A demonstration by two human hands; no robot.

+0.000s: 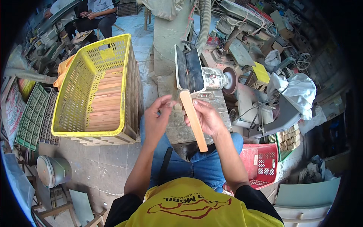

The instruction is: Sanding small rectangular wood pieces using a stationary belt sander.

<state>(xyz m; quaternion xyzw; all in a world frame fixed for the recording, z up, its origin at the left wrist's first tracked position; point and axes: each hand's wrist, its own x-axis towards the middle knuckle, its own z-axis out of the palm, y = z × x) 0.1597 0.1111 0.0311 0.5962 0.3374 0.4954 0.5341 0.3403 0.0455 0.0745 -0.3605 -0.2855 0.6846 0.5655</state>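
My right hand (208, 116) grips a smooth wooden slat (193, 120) with a rounded upper end. It is held at a slant above my lap, the lower end pointing toward me. To its left, my left hand (159, 116) is raised with bent fingers, close to the slat's upper end and with nothing visible in it. Just beyond the slat stands a motor-driven sander (214, 79) with a round abrasive disc (230, 80) on its right side. A black-lined dust hood (190, 71) adjoins the motor, on a worn wooden bench (181, 130).
A yellow plastic crate (124, 113) at left holds several stacked wooden slats (106, 99). A red crate (266, 164) stands to my right, a lidded bucket (54, 171) at lower left. A ribbed hose (203, 25) hangs beside a pillar (167, 42). Another person (100, 14) sits farther back.
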